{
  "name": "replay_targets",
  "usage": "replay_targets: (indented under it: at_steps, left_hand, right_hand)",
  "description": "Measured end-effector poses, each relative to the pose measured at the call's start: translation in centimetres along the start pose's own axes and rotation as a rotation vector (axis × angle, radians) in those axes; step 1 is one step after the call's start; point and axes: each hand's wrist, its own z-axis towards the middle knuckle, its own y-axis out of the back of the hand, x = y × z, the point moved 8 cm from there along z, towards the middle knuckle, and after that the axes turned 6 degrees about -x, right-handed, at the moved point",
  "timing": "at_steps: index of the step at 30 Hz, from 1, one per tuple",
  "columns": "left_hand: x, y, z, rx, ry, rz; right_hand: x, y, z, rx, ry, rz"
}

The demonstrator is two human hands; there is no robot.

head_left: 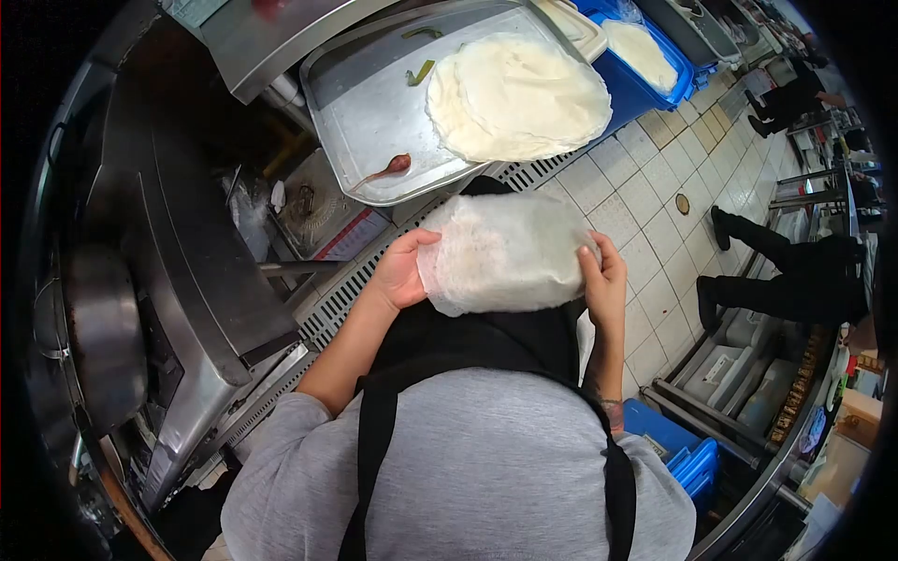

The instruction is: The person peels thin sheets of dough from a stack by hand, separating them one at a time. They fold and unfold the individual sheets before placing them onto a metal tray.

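Note:
A thin, whitish, translucent sheet (510, 252) is stretched between my two hands, in front of the black apron. My left hand (404, 269) pinches its left edge between thumb and fingers. At the right edge my right hand (603, 271) grips the sheet, fingers closed on it. Just beyond it, a metal tray (374, 112) holds a pile of pale round sheets (519, 93). A small reddish onion-like piece (399, 163) and green scraps (421, 73) also lie on the tray.
Steel counters (187, 262) stand at the left, with a large metal pot (108, 327). A blue container (645, 56) with more pale sheets is at the upper right. Other people in black stand on the tiled floor (645, 196) at the right.

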Motion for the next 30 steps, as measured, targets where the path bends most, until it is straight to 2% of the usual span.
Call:
replay_targets:
  at_steps: [4,7,9,10,12,13,14,17,21,26,30]
  left_hand:
    - [-1.7,1.0,-0.3,-0.22,-0.149,0.319]
    - [-1.7,4.4,-0.2,-0.398,-0.214,0.582]
    - [-1.3,6.7,-0.2,-0.559,-0.199,0.736]
    - [-1.1,7.0,-0.2,-0.564,-0.208,0.663]
    - [-0.5,7.4,-0.7,-0.575,-0.217,0.517]
    - [-0.2,7.3,-0.5,-0.473,-0.211,0.376]
    - [0.0,7.3,-0.3,-0.43,-0.211,0.371]
    - [0.1,6.0,0.4,-0.336,-0.21,0.407]
    - [0.4,3.7,0.6,-0.296,-0.258,0.525]
    - [0.7,0.8,0.0,-0.229,-0.268,0.536]
    - [0.7,1.0,-0.1,-0.309,-0.312,0.707]
  right_hand:
    - [-1.0,0.5,0.9,-0.049,0.019,-0.026]
    - [-2.3,0.2,1.0,-0.103,-0.019,-0.376]
    - [-1.9,-1.0,0.4,-0.121,0.3,-0.64]
    - [-1.0,-2.1,-0.2,-0.116,0.481,-0.778]
    - [-2.4,-3.5,-0.6,0.02,0.255,-0.559]
    - [-2.7,-4.8,-1.1,0.092,0.187,-0.471]
    - [-3.0,-6.2,-1.6,0.16,0.122,-0.383]
    - [-2.4,-10.1,-3.3,0.327,0.075,-0.203]
    - [-1.0,-12.4,-3.8,0.316,0.067,-0.168]
    - [0.6,-11.6,-3.6,0.263,0.077,-0.186]
    - [2.1,-11.5,-4.1,0.288,0.166,-0.27]
